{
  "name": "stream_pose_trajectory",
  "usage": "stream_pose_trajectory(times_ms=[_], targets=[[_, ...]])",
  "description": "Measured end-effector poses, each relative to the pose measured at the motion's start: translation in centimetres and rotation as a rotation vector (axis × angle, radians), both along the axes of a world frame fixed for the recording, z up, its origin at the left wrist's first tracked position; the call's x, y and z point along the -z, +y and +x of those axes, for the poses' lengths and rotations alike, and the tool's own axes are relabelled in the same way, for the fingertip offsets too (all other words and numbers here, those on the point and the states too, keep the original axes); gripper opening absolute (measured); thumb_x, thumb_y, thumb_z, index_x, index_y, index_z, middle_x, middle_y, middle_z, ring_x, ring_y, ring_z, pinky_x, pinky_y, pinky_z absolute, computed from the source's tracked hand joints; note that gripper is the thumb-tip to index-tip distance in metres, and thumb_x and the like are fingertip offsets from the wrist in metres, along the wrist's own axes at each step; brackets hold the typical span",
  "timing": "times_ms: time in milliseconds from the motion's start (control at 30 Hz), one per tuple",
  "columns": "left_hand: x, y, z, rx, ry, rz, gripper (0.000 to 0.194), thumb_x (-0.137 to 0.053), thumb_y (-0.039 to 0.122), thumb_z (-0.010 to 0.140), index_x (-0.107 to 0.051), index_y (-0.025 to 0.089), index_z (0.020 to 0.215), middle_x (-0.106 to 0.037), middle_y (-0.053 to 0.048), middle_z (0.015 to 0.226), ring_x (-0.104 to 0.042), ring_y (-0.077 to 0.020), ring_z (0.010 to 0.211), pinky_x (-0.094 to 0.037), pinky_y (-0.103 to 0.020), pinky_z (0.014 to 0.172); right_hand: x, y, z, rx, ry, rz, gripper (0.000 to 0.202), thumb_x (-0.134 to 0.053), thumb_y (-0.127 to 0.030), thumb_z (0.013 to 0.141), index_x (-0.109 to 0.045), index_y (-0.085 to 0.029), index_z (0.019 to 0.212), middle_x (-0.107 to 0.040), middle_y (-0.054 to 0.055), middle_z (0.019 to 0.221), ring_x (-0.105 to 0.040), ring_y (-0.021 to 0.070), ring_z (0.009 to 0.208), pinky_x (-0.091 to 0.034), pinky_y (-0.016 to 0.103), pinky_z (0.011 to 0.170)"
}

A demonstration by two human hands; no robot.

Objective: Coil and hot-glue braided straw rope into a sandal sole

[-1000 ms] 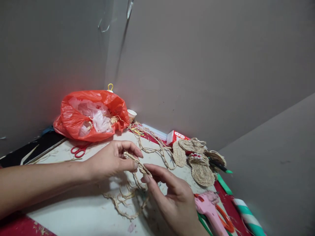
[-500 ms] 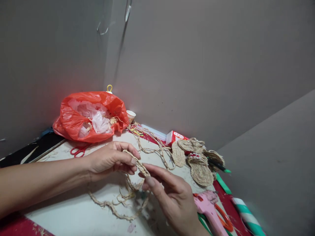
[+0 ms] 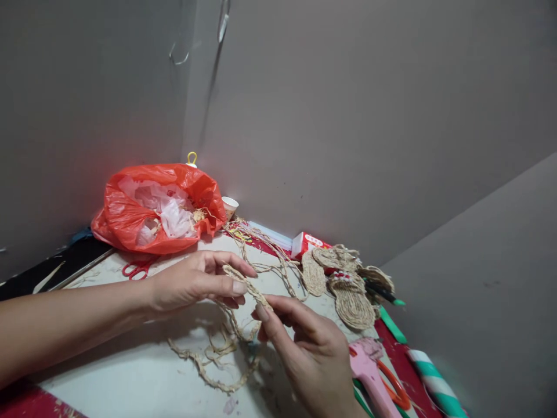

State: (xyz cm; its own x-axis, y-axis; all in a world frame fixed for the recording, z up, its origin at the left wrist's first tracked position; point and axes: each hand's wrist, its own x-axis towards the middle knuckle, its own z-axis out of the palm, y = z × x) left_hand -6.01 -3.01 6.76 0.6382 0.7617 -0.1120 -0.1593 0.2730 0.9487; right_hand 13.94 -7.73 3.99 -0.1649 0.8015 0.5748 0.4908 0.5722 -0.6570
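A short folded strip of braided straw cord [image 3: 250,285] is held between both hands above the white board. My left hand [image 3: 202,281] pinches its upper left part between thumb and fingers. At the strip's lower right end, the thumb and index finger of my right hand [image 3: 300,342] grip it. A long loose tail of cord [image 3: 204,374] hangs from it and curls over the board below.
A red plastic bag [image 3: 126,217], red scissors [image 3: 136,270] and a paper cup [image 3: 229,206] are at the back left. Woven straw soles [image 3: 354,305], a red box [image 3: 304,244], a pink glue gun [image 3: 369,371] and a green-striped roll [image 3: 435,380] lie to the right.
The strip and my right hand have shifted slightly right. My left thumb now lies flatter along the strip, and the hanging tail has swung a little to the right.
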Motion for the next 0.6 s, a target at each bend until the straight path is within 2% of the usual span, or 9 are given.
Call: stream_pose_trajectory(times_ms=[67,167,233,300,400,467,600], targets=[[-0.6,-0.1,-0.2,-0.085,-0.008,0.096,0.035,-0.073,0.026,0.075,-0.063,0.018,0.108,-0.066,-0.004,0.095,-0.06,-0.0151,0.085,-0.045,-0.032,0.083,0.2,0.2,0.0,0.031,0.052,-0.052,0.012,-0.063,-0.025,0.085,-0.071,-0.017,0.081,-0.063,-0.002,0.053,-0.057,0.0112,0.045,-0.047,0.022,0.046],[-1.3,0.0,-0.4,-0.334,-0.065,0.234,0.029,-0.073,0.027,0.076,-0.064,0.019,0.102,-0.062,-0.003,0.102,-0.057,-0.0149,0.092,-0.045,-0.029,0.083,0.5,0.6,0.0,0.041,0.258,-0.251,0.016,-0.067,-0.032,0.083,-0.071,-0.017,0.078,-0.066,0.0,0.057,-0.058,0.011,0.045,-0.047,0.021,0.045],[-1.3,0.2,-0.4,-0.501,-0.078,0.31,0.018,-0.071,0.029,0.078,-0.064,0.017,0.09,-0.062,-0.001,0.093,-0.057,-0.0128,0.087,-0.045,-0.026,0.08,0.6,0.9,0.1,-0.033,0.467,-0.437,0.02,-0.071,-0.037,0.081,-0.071,-0.017,0.077,-0.069,0.001,0.061,-0.057,0.009,0.044,-0.047,0.019,0.045],[-0.9,0.4,-0.3,-0.567,-0.074,0.34,0.016,-0.068,0.03,0.08,-0.06,0.016,0.079,-0.061,0.001,0.079,-0.055,-0.0107,0.076,-0.045,-0.024,0.075,0.5,1.2,0.1,-0.142,0.653,-0.596,0.023,-0.073,-0.038,0.079,-0.071,-0.016,0.076,-0.069,0.001,0.062,-0.055,0.006,0.044,-0.046,0.016,0.046],[0.5,0.4,0.2,-0.48,-0.059,0.287,0.022,-0.065,0.034,0.082,-0.056,0.016,0.074,-0.058,0.003,0.068,-0.052,-0.0095,0.063,-0.044,-0.022,0.064,0.2,1.3,0.0,-0.238,0.822,-0.746,0.025,-0.075,-0.037,0.078,-0.071,-0.013,0.074,-0.066,0.0,0.06,-0.049,0.0021,0.041,-0.043,0.013,0.047],[1.6,0.3,0.7,-0.413,-0.048,0.254,0.028,-0.064,0.04,0.082,-0.054,0.016,0.072,-0.056,0.004,0.061,-0.049,-0.0085,0.055,-0.041,-0.022,0.058,0.0,1.2,-0.2,-0.246,0.899,-0.817,0.027,-0.077,-0.038,0.076,-0.072,-0.011,0.073,-0.064,0.0,0.058,-0.047,0.0013,0.039,-0.041,0.013,0.045],[2.9,-0.2,1.3,-0.305,0.063,0.263,0.05,-0.047,0.054,0.089,-0.048,0.016,0.058,-0.049,0.003,0.049,-0.041,-0.0068,0.045,-0.035,-0.022,0.051,0.0,1.1,-0.5,-0.26,0.991,-0.917,0.029,-0.082,-0.038,0.069,-0.073,-0.011,0.073,-0.063,-0.001,0.056,-0.049,0.0029,0.038,-0.041,0.014,0.042]])
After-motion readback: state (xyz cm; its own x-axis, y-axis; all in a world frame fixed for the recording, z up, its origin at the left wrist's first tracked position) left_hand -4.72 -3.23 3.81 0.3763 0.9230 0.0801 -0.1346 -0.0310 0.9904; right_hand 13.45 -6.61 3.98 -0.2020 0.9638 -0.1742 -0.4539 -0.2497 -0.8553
